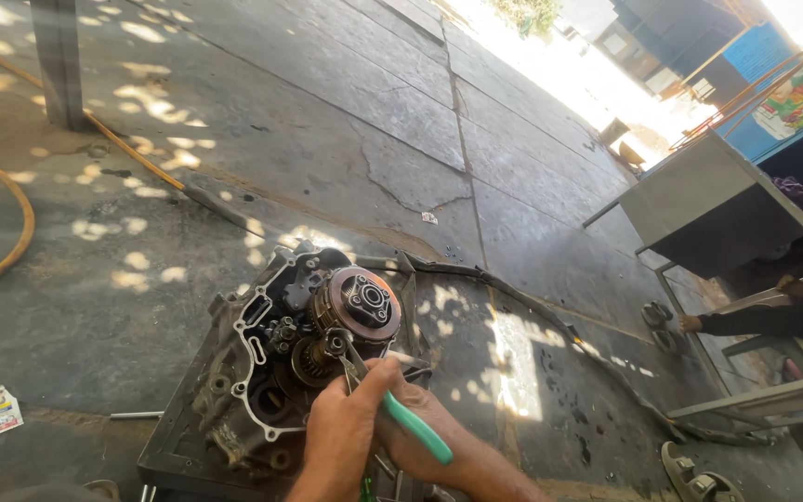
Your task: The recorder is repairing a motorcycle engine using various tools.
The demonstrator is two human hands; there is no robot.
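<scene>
Open engine case (pixel 271 372) on a dark tray (pixel 164 446), clutch (pixel 362 302) at two o'clock. Left hand (pixel 341 432) and right hand (pixel 411 437) clamped around green-handled pliers (pixel 415 428) — nose (steadied two-handed) biting a small gear (pixel 335 346) at twelve o'clock.

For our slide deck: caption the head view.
Two hands press green-handled pliers into an opened grey metal engine on concrete.
</scene>
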